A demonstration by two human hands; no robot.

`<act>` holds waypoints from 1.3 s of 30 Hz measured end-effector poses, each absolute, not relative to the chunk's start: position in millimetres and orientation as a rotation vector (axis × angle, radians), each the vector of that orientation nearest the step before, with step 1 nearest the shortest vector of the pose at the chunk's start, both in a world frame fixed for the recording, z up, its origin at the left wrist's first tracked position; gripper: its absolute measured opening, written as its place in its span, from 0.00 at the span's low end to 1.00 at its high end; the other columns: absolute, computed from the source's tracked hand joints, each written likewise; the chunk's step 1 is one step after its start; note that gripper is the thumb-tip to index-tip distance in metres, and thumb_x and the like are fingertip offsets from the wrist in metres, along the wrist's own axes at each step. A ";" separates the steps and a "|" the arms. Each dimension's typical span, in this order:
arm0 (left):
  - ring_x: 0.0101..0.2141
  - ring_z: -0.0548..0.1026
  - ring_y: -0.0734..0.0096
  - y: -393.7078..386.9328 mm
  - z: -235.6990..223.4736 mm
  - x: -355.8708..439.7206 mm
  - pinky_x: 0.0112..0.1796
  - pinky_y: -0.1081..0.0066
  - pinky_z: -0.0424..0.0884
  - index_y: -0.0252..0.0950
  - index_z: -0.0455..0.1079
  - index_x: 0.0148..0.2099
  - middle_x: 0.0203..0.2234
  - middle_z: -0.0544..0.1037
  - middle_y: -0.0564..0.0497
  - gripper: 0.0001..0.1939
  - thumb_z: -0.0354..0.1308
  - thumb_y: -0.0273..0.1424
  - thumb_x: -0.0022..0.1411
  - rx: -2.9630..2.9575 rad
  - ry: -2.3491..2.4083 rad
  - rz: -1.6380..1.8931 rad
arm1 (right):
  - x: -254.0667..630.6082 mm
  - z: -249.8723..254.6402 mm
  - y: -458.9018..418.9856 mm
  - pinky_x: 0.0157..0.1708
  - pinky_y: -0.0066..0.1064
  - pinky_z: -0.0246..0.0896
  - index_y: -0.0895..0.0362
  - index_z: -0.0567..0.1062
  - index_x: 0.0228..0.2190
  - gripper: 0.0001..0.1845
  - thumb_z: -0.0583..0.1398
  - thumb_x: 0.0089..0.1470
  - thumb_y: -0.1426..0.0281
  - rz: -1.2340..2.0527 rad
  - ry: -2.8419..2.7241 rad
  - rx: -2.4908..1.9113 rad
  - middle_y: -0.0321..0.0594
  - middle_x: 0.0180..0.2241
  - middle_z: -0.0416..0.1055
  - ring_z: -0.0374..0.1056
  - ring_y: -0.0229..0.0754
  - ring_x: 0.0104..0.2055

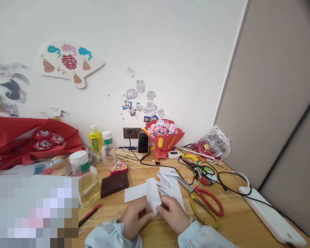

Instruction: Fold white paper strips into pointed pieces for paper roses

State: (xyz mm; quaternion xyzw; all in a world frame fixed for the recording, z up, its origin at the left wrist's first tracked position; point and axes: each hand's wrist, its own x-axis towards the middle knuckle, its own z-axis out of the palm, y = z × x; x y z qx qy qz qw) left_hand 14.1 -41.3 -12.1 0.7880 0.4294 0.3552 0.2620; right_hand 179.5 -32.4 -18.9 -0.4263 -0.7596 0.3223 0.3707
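Note:
My left hand (135,217) and my right hand (173,216) meet low in the middle of the wooden table (237,220). Both pinch the lower end of a folded strip of white paper (152,193) that stands up between them. The fingers of each hand are curled round the paper's edges. Flat white paper sheets (134,192) lie just beyond the hands, and further folded white pieces (166,179) lie behind those. Pale patterned sleeves cover both wrists.
Red-handled scissors (205,199) lie right of my hands, with cables and small tools (201,169) behind. A white power strip (271,216) sits at the right edge. A jar of yellowish liquid (86,184), a dark brown block (114,183), bottles, a phone (143,142) and a red paper-flower bouquet (164,136) stand further back.

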 end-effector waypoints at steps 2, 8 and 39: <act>0.18 0.61 0.77 -41.5 -13.0 15.9 0.21 0.78 0.56 0.36 0.64 0.26 0.14 0.64 0.58 0.08 0.56 0.36 0.48 1.979 1.164 1.008 | 178.8 -19.4 -33.2 0.22 0.23 0.45 0.58 0.62 0.17 0.10 0.53 0.46 0.68 0.836 -1.962 -1.097 0.30 0.18 0.53 0.50 0.33 0.22; 0.13 0.60 0.81 -43.5 -19.8 26.4 0.14 0.81 0.54 0.39 0.54 0.31 0.14 0.64 0.61 0.16 0.55 0.41 0.47 1.505 0.953 1.114 | 178.2 -22.3 -34.8 0.21 0.23 0.46 0.59 0.64 0.19 0.11 0.53 0.47 0.66 0.926 -1.955 -1.075 0.31 0.18 0.57 0.53 0.33 0.22; 0.20 0.65 0.75 -47.4 -15.1 31.3 0.21 0.76 0.57 0.39 0.52 0.44 0.20 0.66 0.57 0.20 0.52 0.40 0.51 1.469 0.953 1.212 | 171.7 -22.7 -36.7 0.21 0.24 0.50 0.59 0.66 0.18 0.10 0.55 0.43 0.65 1.097 -1.805 -1.166 0.31 0.16 0.60 0.57 0.34 0.21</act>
